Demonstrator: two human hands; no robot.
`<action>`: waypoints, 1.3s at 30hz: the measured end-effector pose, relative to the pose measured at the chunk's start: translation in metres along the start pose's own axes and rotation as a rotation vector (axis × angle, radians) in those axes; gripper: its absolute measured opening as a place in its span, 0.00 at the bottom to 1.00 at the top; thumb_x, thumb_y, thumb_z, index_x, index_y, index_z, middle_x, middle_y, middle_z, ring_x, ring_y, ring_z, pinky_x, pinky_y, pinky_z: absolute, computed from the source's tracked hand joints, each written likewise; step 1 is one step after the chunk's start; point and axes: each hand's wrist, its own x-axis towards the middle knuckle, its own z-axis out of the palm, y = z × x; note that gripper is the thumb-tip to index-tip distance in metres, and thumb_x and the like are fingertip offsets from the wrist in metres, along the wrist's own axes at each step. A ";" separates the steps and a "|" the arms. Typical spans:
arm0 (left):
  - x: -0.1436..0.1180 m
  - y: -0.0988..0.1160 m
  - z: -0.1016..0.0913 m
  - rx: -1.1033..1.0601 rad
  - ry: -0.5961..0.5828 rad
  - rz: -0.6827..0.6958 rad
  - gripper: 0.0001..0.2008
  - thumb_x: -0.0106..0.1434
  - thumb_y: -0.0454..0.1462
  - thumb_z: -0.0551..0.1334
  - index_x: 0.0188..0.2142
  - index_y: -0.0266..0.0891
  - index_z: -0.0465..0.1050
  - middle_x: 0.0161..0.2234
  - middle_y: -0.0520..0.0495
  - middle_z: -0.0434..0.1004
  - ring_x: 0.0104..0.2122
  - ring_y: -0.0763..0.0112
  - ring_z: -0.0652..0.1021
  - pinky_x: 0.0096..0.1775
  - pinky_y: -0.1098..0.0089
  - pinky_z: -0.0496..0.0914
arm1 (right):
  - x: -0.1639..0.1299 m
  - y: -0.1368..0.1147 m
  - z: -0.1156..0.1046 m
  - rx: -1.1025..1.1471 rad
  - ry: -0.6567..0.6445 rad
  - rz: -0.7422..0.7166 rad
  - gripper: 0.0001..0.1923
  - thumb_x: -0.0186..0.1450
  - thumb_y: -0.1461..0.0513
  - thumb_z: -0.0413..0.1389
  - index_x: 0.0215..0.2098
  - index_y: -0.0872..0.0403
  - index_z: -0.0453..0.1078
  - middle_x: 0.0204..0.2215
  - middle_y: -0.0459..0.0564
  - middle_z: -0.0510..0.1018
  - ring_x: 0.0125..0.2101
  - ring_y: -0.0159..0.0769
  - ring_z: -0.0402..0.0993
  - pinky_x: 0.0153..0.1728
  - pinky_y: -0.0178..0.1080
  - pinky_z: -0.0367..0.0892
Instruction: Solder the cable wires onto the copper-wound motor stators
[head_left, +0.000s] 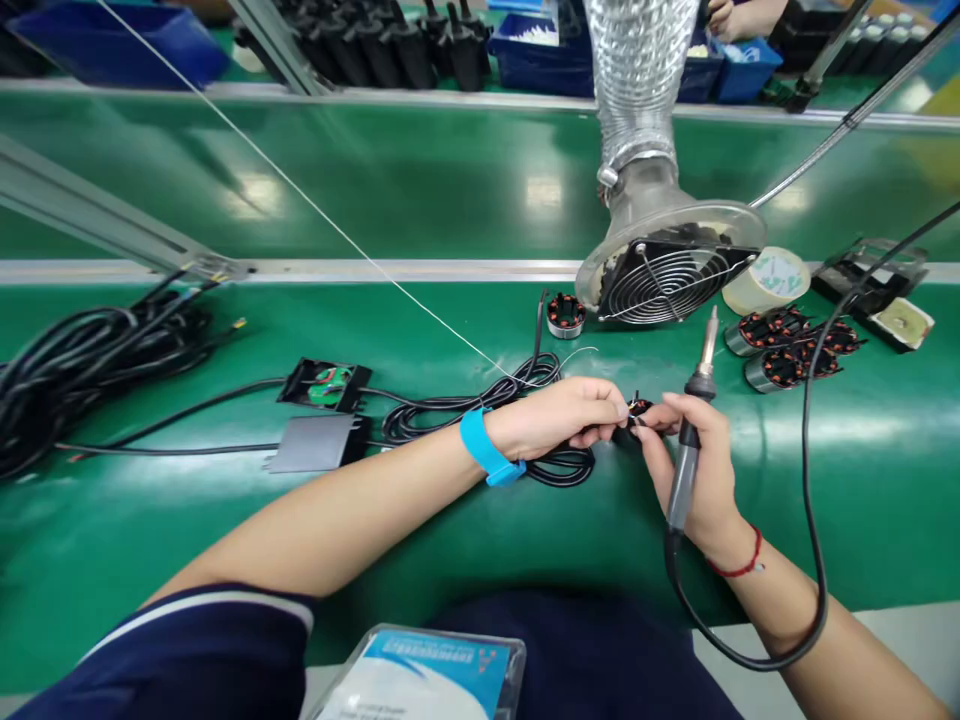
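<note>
My left hand [581,412], with a blue strap on its wrist, is closed in a pinch at thin wires beside a small dark part. That part looks like a motor stator [637,409] and is mostly hidden by the fingers. A soldering iron [685,465] lies across my right hand [703,465], tip pointing up and away. The thumb and forefinger of that hand also reach in against the dark part from the right. Under and behind my left wrist lies a coiled black cable [427,418].
A fume hood with a fan grille [664,283] hangs above my hands. Several stators [787,365] stand at right, one stator [566,316] behind. A solder wire [322,215] slants across from upper left. An open black box [322,385], grey lid [311,444] and cable bundle [97,350] lie left.
</note>
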 end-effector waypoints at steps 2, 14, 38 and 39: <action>-0.001 0.001 0.000 0.016 -0.003 0.005 0.07 0.58 0.34 0.62 0.26 0.34 0.67 0.19 0.56 0.64 0.18 0.84 0.63 0.19 0.81 0.55 | 0.001 0.000 -0.002 0.069 -0.013 0.047 0.27 0.65 0.69 0.57 0.59 0.45 0.59 0.34 0.42 0.76 0.33 0.32 0.77 0.37 0.39 0.74; -0.005 -0.001 -0.002 0.029 -0.024 0.070 0.06 0.61 0.33 0.61 0.27 0.34 0.69 0.20 0.55 0.65 0.18 0.84 0.63 0.20 0.81 0.56 | 0.011 -0.007 -0.022 -0.336 -0.288 -0.084 0.18 0.70 0.64 0.52 0.58 0.45 0.62 0.36 0.46 0.82 0.32 0.39 0.75 0.33 0.42 0.65; -0.004 -0.004 -0.006 0.198 -0.033 0.111 0.09 0.56 0.38 0.66 0.30 0.35 0.69 0.23 0.55 0.68 0.23 0.81 0.64 0.26 0.76 0.57 | 0.009 0.009 -0.009 -0.050 -0.192 0.218 0.22 0.67 0.65 0.54 0.58 0.46 0.60 0.45 0.49 0.80 0.45 0.41 0.78 0.48 0.50 0.72; -0.004 -0.004 -0.006 0.195 -0.029 0.127 0.09 0.55 0.38 0.66 0.30 0.35 0.69 0.24 0.55 0.68 0.23 0.81 0.64 0.27 0.75 0.57 | 0.009 0.010 -0.008 -0.028 -0.224 0.238 0.21 0.67 0.65 0.54 0.57 0.45 0.61 0.44 0.48 0.80 0.44 0.40 0.78 0.47 0.49 0.72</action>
